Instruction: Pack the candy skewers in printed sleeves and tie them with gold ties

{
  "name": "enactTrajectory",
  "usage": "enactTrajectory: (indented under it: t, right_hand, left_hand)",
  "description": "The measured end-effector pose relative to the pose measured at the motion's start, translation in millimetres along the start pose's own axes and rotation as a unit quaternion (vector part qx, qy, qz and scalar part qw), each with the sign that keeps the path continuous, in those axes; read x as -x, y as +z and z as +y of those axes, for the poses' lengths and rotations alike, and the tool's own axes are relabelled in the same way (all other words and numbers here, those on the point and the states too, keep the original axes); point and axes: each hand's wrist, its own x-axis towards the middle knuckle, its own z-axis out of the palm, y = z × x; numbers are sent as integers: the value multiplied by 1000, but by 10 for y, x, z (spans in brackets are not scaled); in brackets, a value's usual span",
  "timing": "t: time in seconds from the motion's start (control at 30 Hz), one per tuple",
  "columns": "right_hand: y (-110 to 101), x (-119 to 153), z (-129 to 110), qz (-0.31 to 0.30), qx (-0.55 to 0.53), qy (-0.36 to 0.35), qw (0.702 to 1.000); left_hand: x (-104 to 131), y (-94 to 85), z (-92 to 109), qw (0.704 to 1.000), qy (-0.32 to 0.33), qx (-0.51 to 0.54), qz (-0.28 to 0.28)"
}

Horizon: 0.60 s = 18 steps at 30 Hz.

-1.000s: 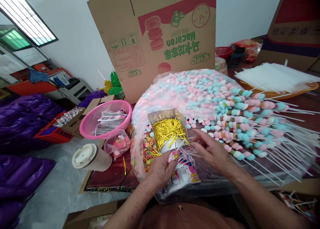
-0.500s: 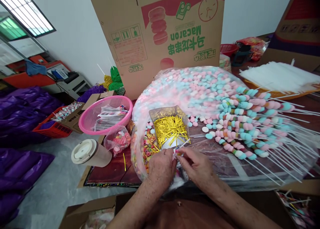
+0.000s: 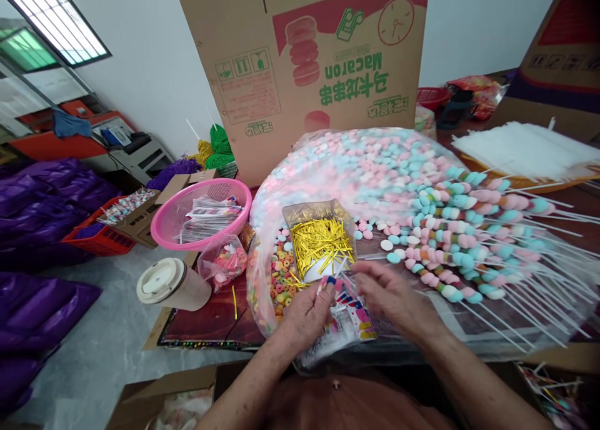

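Observation:
Between the thumb and fingers of my left hand is the top of a printed plastic wrapper, whose lower part spreads over the table edge. A thin white stick pokes up beside my left fingertips. My right hand is just right of the wrapper with its fingers apart, nothing visible in them. Behind both hands lies an open bag of gold twist ties. To its left are ring-shaped candies. Skewers of pink, blue and white candies lie to the right.
A lidded cup and a pink basket of packets stand at the left. A large bag of candies lies before a tall carton. White sticks fill a tray at the right.
My right hand has moved right, away from my left, and its fingers have spread. The wrapper now shows broadly between my hands. The view has shifted slightly.

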Motion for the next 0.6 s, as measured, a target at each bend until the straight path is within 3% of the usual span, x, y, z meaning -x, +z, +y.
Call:
enactTrajectory:
  t: [0.07, 0.1, 0.17, 0.23, 0.33, 0.4, 0.47, 0.5, 0.57, 0.6]
  right_hand:
    - [61, 2, 55, -91, 26, 39, 995]
    - [102, 12, 84, -108, 33, 36, 993]
    - [178, 38, 135, -80, 58, -5, 995]
    - [222, 61, 172, -54, 76, -20, 995]
    - [226, 68, 203, -96, 39, 63, 993]
    - [199, 58, 209, -112, 70, 65, 989]
    - [159, 54, 190, -60, 205, -48, 976]
    - [135, 58, 167, -14, 286, -133, 949]
    - [82, 73, 93, 69, 419, -302, 853]
    - [54, 83, 47, 74, 468, -369, 799]
  left_hand:
    - [-4, 14, -6, 999, 3, 33, -11]
    - [-2, 15, -3, 999, 14, 34, -10]
    - [6, 2, 10, 998, 45, 36, -26]
    - [12, -25, 21, 989, 66, 91, -99]
    - [-9, -70, 13, 944, 55, 226, -236]
    - [-46, -102, 1, 934, 30, 248, -255]
    - [-83, -139, 5, 950, 13, 205, -234]
    - [-94, -157, 16, 957, 12, 176, -231]
    - [-100, -183, 52, 963, 10, 126, -237]
    - [-94, -187, 73, 964, 4, 111, -243]
